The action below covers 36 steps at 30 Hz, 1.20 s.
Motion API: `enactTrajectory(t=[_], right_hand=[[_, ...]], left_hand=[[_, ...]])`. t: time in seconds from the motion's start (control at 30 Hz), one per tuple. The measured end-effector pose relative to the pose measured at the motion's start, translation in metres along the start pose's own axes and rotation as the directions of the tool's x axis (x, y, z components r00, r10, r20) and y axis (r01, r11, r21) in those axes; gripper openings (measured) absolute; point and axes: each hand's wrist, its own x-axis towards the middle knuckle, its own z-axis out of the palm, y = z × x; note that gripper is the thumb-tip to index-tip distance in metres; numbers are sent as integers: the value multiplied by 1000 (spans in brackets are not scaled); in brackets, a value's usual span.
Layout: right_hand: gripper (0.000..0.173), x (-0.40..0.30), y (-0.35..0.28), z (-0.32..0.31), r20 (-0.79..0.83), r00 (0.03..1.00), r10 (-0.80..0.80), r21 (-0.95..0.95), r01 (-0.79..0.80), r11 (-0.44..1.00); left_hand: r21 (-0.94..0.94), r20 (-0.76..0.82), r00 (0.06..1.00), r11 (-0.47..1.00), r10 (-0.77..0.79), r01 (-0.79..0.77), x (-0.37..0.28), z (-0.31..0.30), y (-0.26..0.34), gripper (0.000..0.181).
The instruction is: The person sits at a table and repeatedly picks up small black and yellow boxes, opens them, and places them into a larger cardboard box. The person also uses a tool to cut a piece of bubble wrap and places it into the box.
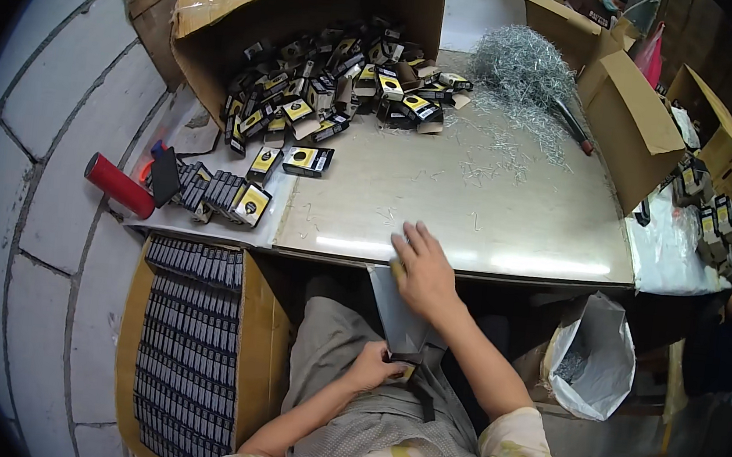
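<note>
My left hand (374, 367) grips a small black and yellow cardboard box (401, 371) at the lower end of a grey metal chute (396, 311), which slopes down from the table edge to my lap. My right hand (425, 270) is over the chute's upper end, slightly blurred, fingers spread and reaching to the table's edge; whether anything is under its palm cannot be seen. A few thin metal pins (387, 216) lie just beyond its fingertips. Farther back on the table (369, 196) rises a large heap of bent metal pins (524, 65), with a dark rod-like handle (574, 126) against it.
A tipped carton (229, 0) spills small boxes at the back left. Small boxes (227, 195) stand in rows beside a red cylinder (120, 185). A carton of packed boxes (262, 344) stands left of my legs, a white sack (603, 377) right. Another person (592, 6) is at the back.
</note>
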Motion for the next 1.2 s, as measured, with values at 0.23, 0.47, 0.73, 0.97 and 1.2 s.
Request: enactTrajectory(t=[0.23,0.47,0.73,0.97,1.2], right_hand=[[37,-83,-30,-61,74,997,-25,186,11,982],[35,-132,-34,-20,204,978,48,250,-99,963],[19,-117,-29,-62,110,959,262,351,-284,892],[45,-110,-36,-62,360,917,171,828,-398,395],[50,-77,-56,-57,378,925,25,905,-364,-221]], left_hand=[[-488,203,979,868,12,90,-10,-6,2,60],[-479,204,979,871,-7,106,-8,-8,-12,58],[-243,-45,988,958,145,-152,-39,-6,-11,38],[90,-223,734,764,641,-639,-57,6,58,67],[592,43,522,399,852,-700,-41,-11,73,60]])
